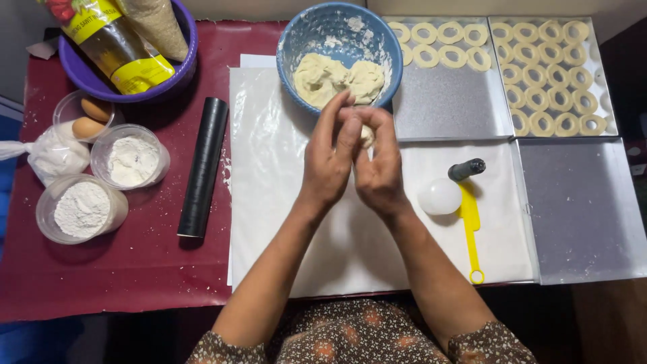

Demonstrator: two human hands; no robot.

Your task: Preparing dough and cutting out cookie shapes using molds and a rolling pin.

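Note:
My left hand point(329, 158) and my right hand point(379, 165) are pressed together over the white sheet point(269, 175), with a small piece of pale dough point(366, 135) held between their fingers. Just beyond them stands a blue bowl point(317, 30) holding a larger lump of dough point(333, 77). Most of the small piece is hidden by my fingers.
Two metal trays point(451, 108) at the back right carry several dough rings point(539, 74); another tray point(583, 216) lies at the right. A white round cutter point(439, 196), yellow tool point(471, 229) and dark nozzle point(466, 168) lie right of my hands. A black roller point(203, 167), flour cups point(82, 209), eggs point(91, 118) and a purple bowl point(185, 61) are left.

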